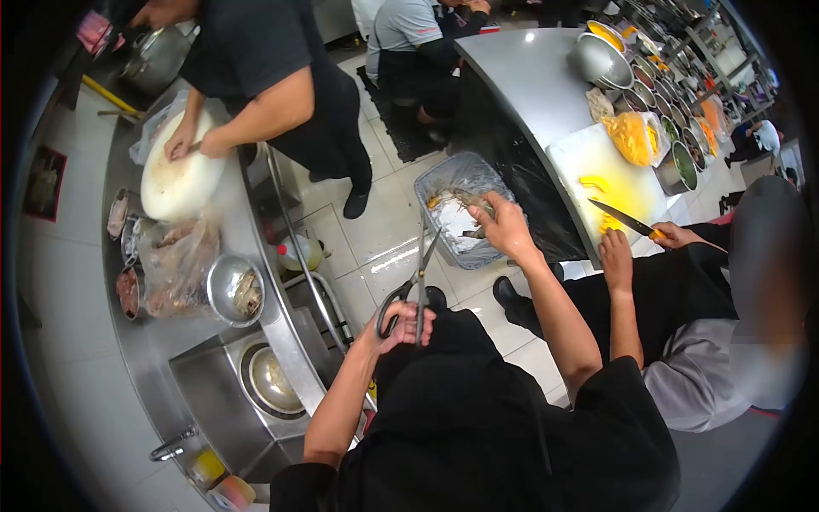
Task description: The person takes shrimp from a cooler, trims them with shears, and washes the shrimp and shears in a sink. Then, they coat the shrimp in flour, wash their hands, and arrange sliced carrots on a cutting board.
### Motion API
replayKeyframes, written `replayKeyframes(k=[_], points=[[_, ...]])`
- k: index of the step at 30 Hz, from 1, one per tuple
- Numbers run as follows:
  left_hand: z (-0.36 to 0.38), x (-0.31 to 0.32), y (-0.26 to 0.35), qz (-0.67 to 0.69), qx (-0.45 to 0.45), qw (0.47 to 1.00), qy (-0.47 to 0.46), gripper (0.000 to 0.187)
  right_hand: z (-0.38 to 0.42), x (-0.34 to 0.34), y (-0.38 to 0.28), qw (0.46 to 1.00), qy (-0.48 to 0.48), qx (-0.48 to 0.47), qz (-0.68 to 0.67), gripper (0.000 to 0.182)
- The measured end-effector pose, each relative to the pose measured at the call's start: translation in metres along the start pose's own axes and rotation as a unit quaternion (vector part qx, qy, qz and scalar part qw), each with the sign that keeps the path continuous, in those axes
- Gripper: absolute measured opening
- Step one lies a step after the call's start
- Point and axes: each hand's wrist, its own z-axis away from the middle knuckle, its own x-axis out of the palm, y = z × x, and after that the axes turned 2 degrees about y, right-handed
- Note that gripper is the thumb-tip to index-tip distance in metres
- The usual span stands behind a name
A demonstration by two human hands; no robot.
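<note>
Pale floor tiles (337, 247) run through this busy kitchen, and a bag-lined bin (482, 258) standing on them serves as landmark. Above the bin, the wearer's right hand (505, 226) pinches a greyish shrimp (472, 201) (it looks like one, though the fingers hide part of it), likely held there so that loose bits or drips fall inside. Nearer the wearer than the bin, the left hand (405, 324) is curled through the handles of dark scissors (418, 282), whose blades stand parted and point toward the bin's left rim; that grip probably puts the tips well placed to meet the shrimp. Whitish matter (455, 229) lies inside the bin. Left of the bin, across a strip of tile, a metal bowl (218, 300) with what look like more shrimp sits near the edge of the steel counter (281, 328), seemingly for easy reach. Right of the bin, a co-worker (699, 375) holds a knife (627, 218) over a cutting board (580, 154), so the wearer's right elbow seems to have little room to swing; between bin and counter, the tiled gap seems to allow the scissors more.
</note>
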Motion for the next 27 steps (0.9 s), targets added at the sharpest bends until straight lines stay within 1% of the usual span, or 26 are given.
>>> replayKeyframes(k=[1,5,7,9,10,12,15,18,22,24,25,26,27], points=[[-0.015,0.008,0.006,-0.021,-0.014,1.0,0.007,0.048,0.001,-0.002,0.005,0.999,0.024,-0.02,0.035,0.03],[-0.061,0.025,0.022,-0.026,-0.044,0.998,-0.031,0.049,0.005,-0.012,0.02,0.994,0.016,0.004,0.11,0.027],[-0.081,0.025,0.027,-0.078,-0.067,0.994,-0.02,0.05,0.006,-0.015,0.028,0.992,0.016,0.006,0.126,0.026],[-0.095,0.025,0.031,-0.072,-0.077,0.994,-0.021,0.048,0.007,-0.015,0.036,0.988,0.007,-0.004,0.152,0.023],[-0.101,0.024,0.032,-0.092,-0.079,0.993,-0.003,0.047,0.007,-0.015,0.041,0.988,0.007,-0.002,0.154,0.023],[-0.11,0.026,0.034,-0.113,-0.077,0.99,0.029,0.042,0.006,-0.016,0.052,0.981,-0.023,-0.047,0.187,0.021],[-0.121,0.02,0.033,-0.13,-0.08,0.987,0.04,0.041,0.007,-0.012,0.069,0.977,-0.018,-0.07,0.201,0.019],[-0.127,0.017,0.03,-0.132,-0.08,0.987,0.053,0.036,0.007,-0.012,0.079,0.967,-0.034,-0.065,0.243,0.02],[-0.137,0.009,0.02,-0.14,-0.093,0.983,0.073,0.029,0.008,-0.005,0.098,0.969,-0.049,-0.052,0.238,0.021],[-0.138,0.009,0.015,-0.131,-0.101,0.983,0.077,0.027,0.009,-0.002,0.107,0.967,-0.109,0.008,0.229,0.021],[-0.139,0.012,0.012,-0.122,-0.109,0.983,0.081,0.026,0.01,0.001,0.113,0.967,-0.11,0.007,0.229,0.021],[-0.142,0.011,0.007,-0.143,-0.111,0.976,0.118,0.021,0.011,0.003,0.119,0.965,-0.119,0.015,0.235,0.021],[-0.145,0.011,0.0,-0.142,-0.111,0.976,0.118,0.021,0.013,0.003,0.12,0.962,-0.129,0.022,0.241,0.021]])
